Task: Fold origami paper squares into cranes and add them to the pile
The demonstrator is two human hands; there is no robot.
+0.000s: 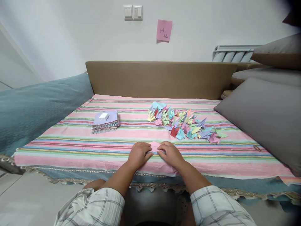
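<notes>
Pinching pink folded paper [154, 147] at both side edges, w/ left hand [139, 154] and right hand [172, 154] clamped on it; near front of striped cloth [70, 160]; pointing its blunt peak twd brown backrest [160, 80]; can't tell long axis, w/ ends covered; nearer than origami cranes [185, 128], R of square-paper stack [105, 126].

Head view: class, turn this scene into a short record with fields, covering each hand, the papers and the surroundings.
Left hand: fingers at the left side of the pink paper
Right hand: fingers at the same paper's right side
Folded papers: many colours, bird-like, loosely heaped beyond the right hand
Paper stack: left of the heap, purple sheet on top
On the stack: small white object, exact kind unclear
Surface: striped cloth
Right side: grey cushions
Wall: pink note, light switches
</notes>
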